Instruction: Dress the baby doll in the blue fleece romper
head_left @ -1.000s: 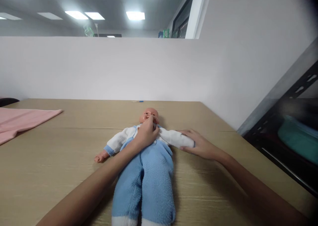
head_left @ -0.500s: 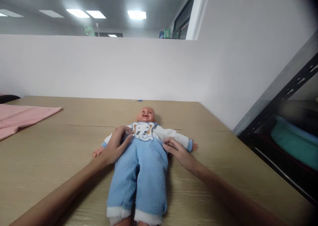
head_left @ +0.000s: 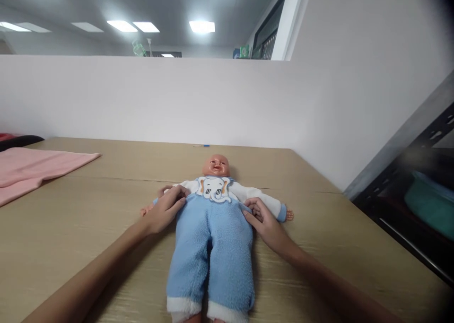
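A baby doll (head_left: 213,219) lies face up on the wooden table (head_left: 88,219), head away from me. It wears a blue fleece suit with white sleeves and an elephant patch on the chest. My left hand (head_left: 165,210) rests on the doll's side over its arm, fingers curled onto the blue fabric at the armpit. My right hand (head_left: 262,221) lies against the doll's other side under the white sleeve, fingers bent and pinching the suit's edge.
A pink cloth (head_left: 31,169) lies at the table's far left. A white partition wall (head_left: 142,100) stands behind the table. A dark metal shelf (head_left: 407,190) with a teal object stands on the right. A small blue thing (head_left: 204,145) sits by the wall.
My left hand left the doll's chin and went to its side. My right hand came off the sleeve to the doll's other side. Over the last half second both hands stayed put.
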A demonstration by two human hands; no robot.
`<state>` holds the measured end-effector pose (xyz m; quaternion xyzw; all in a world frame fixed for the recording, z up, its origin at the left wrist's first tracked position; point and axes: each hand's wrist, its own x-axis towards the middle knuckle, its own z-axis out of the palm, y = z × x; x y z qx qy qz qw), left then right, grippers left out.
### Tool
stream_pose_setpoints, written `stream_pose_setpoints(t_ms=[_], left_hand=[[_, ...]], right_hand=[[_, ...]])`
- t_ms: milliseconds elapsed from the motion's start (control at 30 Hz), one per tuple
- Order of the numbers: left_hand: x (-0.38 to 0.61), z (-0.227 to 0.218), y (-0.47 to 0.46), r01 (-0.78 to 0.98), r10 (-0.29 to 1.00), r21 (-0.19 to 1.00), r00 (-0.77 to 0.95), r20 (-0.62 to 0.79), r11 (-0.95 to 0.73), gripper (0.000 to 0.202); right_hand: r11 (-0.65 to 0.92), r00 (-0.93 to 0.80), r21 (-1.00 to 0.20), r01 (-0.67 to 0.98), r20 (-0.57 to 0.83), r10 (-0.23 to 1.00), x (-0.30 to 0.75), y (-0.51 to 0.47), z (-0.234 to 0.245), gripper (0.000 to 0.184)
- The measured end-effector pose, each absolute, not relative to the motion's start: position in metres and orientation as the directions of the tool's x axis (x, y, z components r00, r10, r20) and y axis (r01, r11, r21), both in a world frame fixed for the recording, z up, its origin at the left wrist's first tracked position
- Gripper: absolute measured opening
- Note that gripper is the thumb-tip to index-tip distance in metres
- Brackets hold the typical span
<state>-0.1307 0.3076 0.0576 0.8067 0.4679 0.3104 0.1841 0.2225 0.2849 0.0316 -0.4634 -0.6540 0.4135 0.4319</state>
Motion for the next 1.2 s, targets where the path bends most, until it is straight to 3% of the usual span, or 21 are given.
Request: stream_pose_setpoints(t_ms=[200,533,600,733,833,900,1000,1133,1200], left_hand=[[-0.130,0.061,0.309,0.626,0.901,0.652,0.352,0.254,-0.428,0.029],[-0.119,0.047,0.312,0.771,0.897,0.480,0.269,0.352,-0.419,0.012],[-0.118,0.047,0.314,0.761,0.890,0.501,0.216,0.402,-0.411,0.013],[-0.105,0.061,0.316,0.711,0.819,0.515,0.151,0.553,-0.479,0.024],[-0.078,0.083,0.312,0.636,0.762,0.496,0.241,0.601,-0.591,0.023],[-0.051,0.098,0.311,0.565,0.727,0.484,0.357,0.587,-0.668,0.020],[-0.010,0.110,0.316,0.521,0.642,0.382,0.549,0.535,-0.764,0.025],[0.029,0.108,0.336,0.534,0.614,0.304,0.680,0.400,-0.789,0.078],[0.038,0.104,0.343,0.567,0.635,0.285,0.686,0.354,-0.772,0.083]], right_hand=[[0.260,-0.150,-0.875,0.409,0.216,0.965,0.222,0.273,0.046,0.033],[0.255,-0.068,-0.826,0.503,0.257,0.964,0.221,0.282,0.038,0.029],[0.320,-0.098,-0.739,0.593,0.328,0.940,0.226,0.283,0.046,0.025],[0.499,-0.269,-0.411,0.763,0.500,0.823,0.259,0.285,0.071,0.012],[0.527,-0.325,-0.296,0.797,0.525,0.786,0.293,0.291,0.078,0.035],[0.531,-0.368,-0.303,0.791,0.457,0.809,0.311,0.295,0.078,0.052],[0.527,-0.421,-0.356,0.772,0.335,0.843,0.324,0.297,0.081,0.044],[0.485,-0.307,-0.448,0.751,0.414,0.857,0.321,0.292,0.094,0.037],[0.484,-0.243,-0.496,0.721,0.473,0.847,0.314,0.287,0.098,0.043]])
